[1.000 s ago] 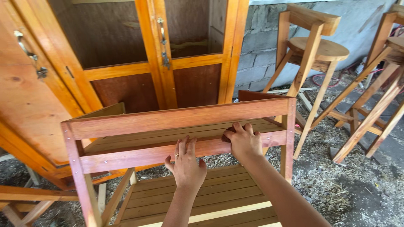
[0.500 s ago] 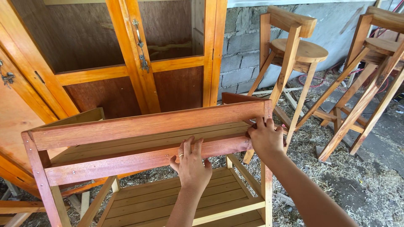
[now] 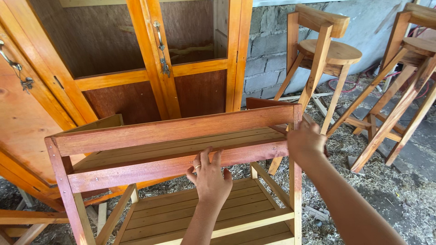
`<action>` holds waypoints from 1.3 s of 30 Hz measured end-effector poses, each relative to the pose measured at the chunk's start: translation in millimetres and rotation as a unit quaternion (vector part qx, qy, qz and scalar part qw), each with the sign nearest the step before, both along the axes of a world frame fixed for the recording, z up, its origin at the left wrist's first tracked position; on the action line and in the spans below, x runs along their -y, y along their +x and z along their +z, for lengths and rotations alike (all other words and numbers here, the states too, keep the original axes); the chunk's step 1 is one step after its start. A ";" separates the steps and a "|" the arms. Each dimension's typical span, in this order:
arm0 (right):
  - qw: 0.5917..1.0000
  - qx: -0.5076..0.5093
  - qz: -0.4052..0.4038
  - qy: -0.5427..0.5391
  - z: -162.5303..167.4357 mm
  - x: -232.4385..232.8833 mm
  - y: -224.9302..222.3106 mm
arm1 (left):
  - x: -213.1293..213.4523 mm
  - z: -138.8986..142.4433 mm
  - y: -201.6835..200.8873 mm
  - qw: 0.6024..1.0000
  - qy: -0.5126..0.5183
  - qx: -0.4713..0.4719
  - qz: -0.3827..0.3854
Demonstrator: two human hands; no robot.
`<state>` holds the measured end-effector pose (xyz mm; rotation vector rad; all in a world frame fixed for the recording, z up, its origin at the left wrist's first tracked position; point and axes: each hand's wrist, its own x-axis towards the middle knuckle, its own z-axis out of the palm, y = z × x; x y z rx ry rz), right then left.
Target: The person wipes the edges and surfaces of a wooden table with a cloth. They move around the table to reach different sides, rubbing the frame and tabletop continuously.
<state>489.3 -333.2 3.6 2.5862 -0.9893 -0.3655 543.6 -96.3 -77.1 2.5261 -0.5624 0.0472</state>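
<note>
My left hand (image 3: 210, 178) lies flat against the front rail of the wooden rack (image 3: 172, 149), fingers spread and pointing up, a ring on one finger. My right hand (image 3: 307, 141) wraps the rack's right corner post, fingers curled round it (the fingertips are hidden behind the wood). The rack stands on the sawdust-strewn floor (image 3: 399, 190) just in front of an orange cabinet (image 3: 154, 72) with metal handles. Two tall wooden stools (image 3: 327, 52) stand to the right by a block wall (image 3: 268, 50).

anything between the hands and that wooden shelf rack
Nothing visible: the left hand rests flat on the front rail of the reddish slatted wooden shelf rack, and the right hand is at its right corner post.
</note>
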 end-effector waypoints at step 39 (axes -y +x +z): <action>0.496 0.611 -0.144 0.600 -60.2 30.0 -70.5 | 136.5 -1.1 -54.0 0.704 -0.542 -0.442 -0.124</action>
